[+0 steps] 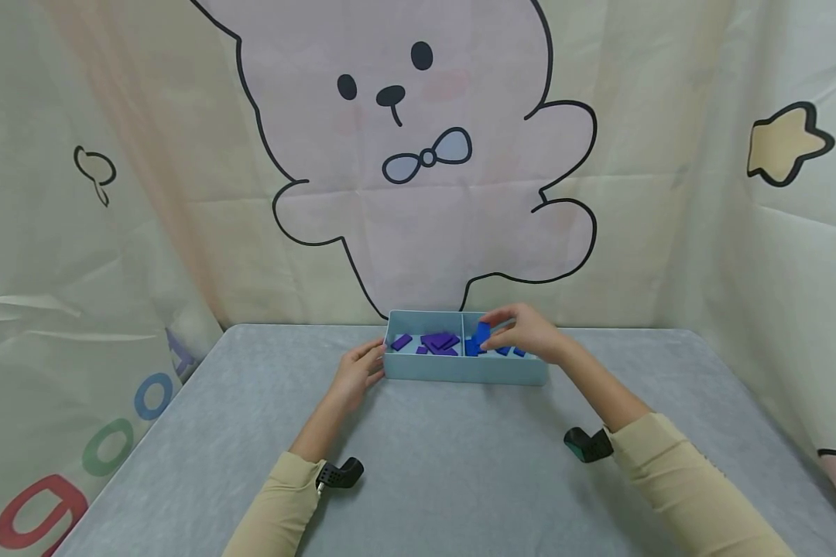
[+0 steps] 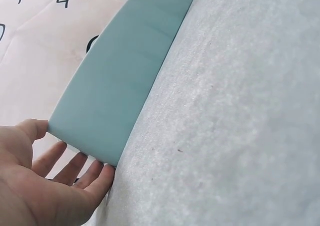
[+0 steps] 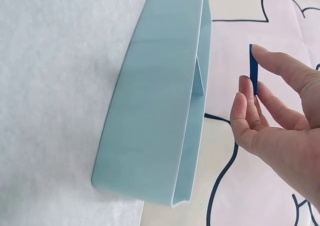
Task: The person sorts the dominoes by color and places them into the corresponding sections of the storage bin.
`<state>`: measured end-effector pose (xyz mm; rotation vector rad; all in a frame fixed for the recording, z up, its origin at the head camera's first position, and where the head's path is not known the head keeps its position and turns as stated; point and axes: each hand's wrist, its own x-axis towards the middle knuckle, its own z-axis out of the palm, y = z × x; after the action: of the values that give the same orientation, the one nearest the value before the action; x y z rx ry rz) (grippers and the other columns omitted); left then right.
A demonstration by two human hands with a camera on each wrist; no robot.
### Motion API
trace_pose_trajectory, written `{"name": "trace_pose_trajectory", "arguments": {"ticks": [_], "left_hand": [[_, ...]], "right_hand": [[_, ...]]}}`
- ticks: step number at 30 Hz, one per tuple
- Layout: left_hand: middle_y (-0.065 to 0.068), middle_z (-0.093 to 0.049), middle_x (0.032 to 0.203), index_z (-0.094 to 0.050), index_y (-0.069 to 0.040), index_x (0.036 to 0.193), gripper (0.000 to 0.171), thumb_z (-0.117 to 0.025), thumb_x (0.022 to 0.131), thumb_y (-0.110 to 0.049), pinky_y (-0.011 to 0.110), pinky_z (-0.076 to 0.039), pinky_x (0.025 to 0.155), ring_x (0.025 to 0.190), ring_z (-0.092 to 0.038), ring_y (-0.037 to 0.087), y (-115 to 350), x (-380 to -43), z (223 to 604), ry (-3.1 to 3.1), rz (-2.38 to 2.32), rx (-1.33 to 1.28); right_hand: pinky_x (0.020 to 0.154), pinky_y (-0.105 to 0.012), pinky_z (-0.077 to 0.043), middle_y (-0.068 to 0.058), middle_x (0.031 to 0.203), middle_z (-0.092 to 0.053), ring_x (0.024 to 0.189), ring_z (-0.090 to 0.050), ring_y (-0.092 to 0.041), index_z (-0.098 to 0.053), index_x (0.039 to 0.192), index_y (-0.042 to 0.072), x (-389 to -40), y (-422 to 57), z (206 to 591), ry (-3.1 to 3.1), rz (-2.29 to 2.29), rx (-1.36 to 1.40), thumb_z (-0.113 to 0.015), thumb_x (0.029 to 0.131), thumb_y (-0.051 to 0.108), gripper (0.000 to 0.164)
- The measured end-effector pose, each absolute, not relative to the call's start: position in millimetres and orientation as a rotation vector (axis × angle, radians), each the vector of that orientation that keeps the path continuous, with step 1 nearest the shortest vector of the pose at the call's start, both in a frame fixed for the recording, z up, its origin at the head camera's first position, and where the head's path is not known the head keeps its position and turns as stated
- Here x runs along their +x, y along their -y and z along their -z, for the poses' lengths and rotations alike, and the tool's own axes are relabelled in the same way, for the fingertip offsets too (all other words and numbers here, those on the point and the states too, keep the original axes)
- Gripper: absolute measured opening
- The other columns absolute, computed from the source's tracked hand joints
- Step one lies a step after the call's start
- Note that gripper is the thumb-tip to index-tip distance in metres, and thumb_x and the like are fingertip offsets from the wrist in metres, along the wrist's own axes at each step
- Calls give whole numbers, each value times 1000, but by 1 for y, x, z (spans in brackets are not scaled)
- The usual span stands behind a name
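Observation:
A light blue divided box (image 1: 464, 370) stands on the table near the back. Its left compartment holds several flat purple pieces (image 1: 440, 342); blue pieces (image 1: 471, 346) lie in the right one. My left hand (image 1: 354, 374) rests its thumb and fingertips against the box's left end, fingers spread along that wall in the left wrist view. Above the right compartment, my right hand (image 1: 525, 332) pinches a thin blue piece (image 3: 254, 69) between thumb and fingers, seen nearly edge-on in the right wrist view. The box's inside is mostly hidden in both wrist views.
A grey-white cloth covers the table (image 1: 453, 464). Behind it hangs a curtain (image 1: 641, 232) printed with a large bear, close to the back of the box. Black wrist cameras (image 1: 344, 473) sit at both sleeve cuffs.

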<state>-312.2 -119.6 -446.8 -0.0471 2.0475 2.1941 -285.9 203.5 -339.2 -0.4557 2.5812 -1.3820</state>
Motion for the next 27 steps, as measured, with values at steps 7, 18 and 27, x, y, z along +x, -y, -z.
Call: {"name": "trace_pose_trajectory", "arguments": {"ticks": [7, 18, 27], "left_hand": [[25, -42, 163, -49, 2, 154, 51, -58, 110, -21, 54, -42, 119, 146, -47, 44, 120, -311, 447, -2052, -2201, -27], [25, -43, 163, -50, 2, 154, 52, -59, 109, -21, 54, -42, 119, 147, -46, 44, 119, -312, 446, -2054, -2206, -48], [25, -44, 162, -51, 3, 153, 51, -60, 109, -20, 54, -43, 118, 147, -47, 44, 119, -312, 447, -2066, -2207, -54]], "right_hand": [[109, -58, -52, -31, 142, -59, 121, -65, -41, -56, 144, -11, -294, -213, 339, -2598, 1379, -412, -76, 97, 11, 55], [112, -59, -49, -33, 145, -55, 134, -53, -48, -54, 145, -11, -304, -231, 337, -2662, 1328, -326, -76, 97, 13, 59], [114, -60, -46, -36, 147, -52, 136, -51, -50, -53, 145, -13, -309, -243, 335, -2686, 1346, -277, -75, 97, 12, 59]]}}
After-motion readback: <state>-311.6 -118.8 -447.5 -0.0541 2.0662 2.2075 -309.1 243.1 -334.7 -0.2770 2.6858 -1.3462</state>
